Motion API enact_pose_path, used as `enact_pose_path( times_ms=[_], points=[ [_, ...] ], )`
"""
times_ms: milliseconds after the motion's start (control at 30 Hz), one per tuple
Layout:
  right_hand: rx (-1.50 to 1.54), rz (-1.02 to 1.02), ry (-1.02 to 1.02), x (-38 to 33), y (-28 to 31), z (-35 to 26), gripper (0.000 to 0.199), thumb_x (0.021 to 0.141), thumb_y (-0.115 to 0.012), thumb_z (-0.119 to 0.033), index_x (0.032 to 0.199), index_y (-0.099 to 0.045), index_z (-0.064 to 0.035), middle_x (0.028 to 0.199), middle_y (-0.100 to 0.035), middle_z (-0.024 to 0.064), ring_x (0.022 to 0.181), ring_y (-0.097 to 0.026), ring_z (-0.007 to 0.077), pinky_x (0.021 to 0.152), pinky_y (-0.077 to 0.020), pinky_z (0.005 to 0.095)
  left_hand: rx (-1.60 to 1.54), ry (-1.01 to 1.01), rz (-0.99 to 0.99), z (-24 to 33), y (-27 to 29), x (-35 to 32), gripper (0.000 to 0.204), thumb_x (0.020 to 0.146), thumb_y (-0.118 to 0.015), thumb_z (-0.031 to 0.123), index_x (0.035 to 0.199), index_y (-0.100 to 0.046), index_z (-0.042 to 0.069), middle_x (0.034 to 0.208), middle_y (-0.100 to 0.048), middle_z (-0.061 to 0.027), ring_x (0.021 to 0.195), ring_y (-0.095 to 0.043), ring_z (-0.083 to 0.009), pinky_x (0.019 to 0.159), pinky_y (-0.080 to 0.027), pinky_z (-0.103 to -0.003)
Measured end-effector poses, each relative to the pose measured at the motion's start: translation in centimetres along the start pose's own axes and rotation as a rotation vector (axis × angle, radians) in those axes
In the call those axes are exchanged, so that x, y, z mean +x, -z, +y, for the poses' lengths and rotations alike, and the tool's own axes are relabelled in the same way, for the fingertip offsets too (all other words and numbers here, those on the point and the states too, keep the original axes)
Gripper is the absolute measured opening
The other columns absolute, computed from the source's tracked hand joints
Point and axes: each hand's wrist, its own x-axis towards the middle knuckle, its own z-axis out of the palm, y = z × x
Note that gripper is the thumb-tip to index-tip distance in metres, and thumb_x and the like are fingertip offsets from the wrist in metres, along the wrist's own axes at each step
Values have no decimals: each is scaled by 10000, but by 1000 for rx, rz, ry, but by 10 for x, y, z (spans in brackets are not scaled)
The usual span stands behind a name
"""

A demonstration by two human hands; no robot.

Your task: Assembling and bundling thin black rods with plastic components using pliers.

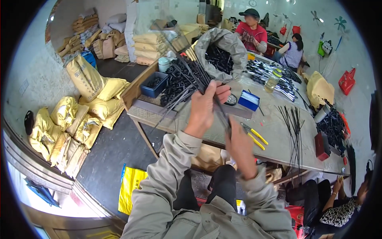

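A bundle of thin black rods (191,74) slants over the bench, its far ends smeared by motion. My left hand (202,108) is closed around its middle, with the thumb along the rods. Close to my body, my right hand (240,148) is blurred and closed at the bundle's lower end, its fingers partly hidden. Beside it lie yellow-handled pliers (254,135) on the worn bench top (274,137). Small black parts (181,77) are heaped beyond my left hand, next to a blue bin (154,85). A small blue box (249,101) stands to the right of the bundle.
A grey sack (223,55) of black parts stands at the back, near silvery rods (274,75) and a bottle (273,81). More black rods (293,133) overhang the front edge. Two people sit across the bench, another at lower right. Yellow sacks (65,131) line the left floor.
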Motion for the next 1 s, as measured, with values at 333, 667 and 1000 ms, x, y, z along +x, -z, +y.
enact_pose_path(
  times_ms=[333, 667, 1000],
  points=[
    [1838, -451, -455, -21, -8, -42, 186, 915, -471, -181, 1006, -447, -20, 790, -604, 90, 572, -577, 127, 515, -461, 234, 176, 192, -304, 21, 28, -46, 390, 917, -455, 159, 1239, -407, -55, 1175, -530, -207, 1086, -532, -251, 933, -410, -326],
    [1590, -275, -298, -10, -9, -28, 231, 948, -398, -206, 1029, -464, 0, 847, -616, 101, 608, -586, 109, 561, -482, 218, 241, 295, -372, 17, 21, -48, 472, 933, -428, 220, 1311, -316, -40, 1269, -446, -219, 1128, -499, -289, 919, -432, -363],
    [1734, -220, -363, -9, -2, -13, 228, 941, -432, -196, 1051, -456, 2, 847, -598, 67, 691, -598, 94, 588, -481, 209, 146, 358, -377, 4, 11, -41, 452, 929, -436, 206, 1290, -346, -50, 1247, -460, -237, 1104, -517, -304, 914, -441, -375]
  ],
)
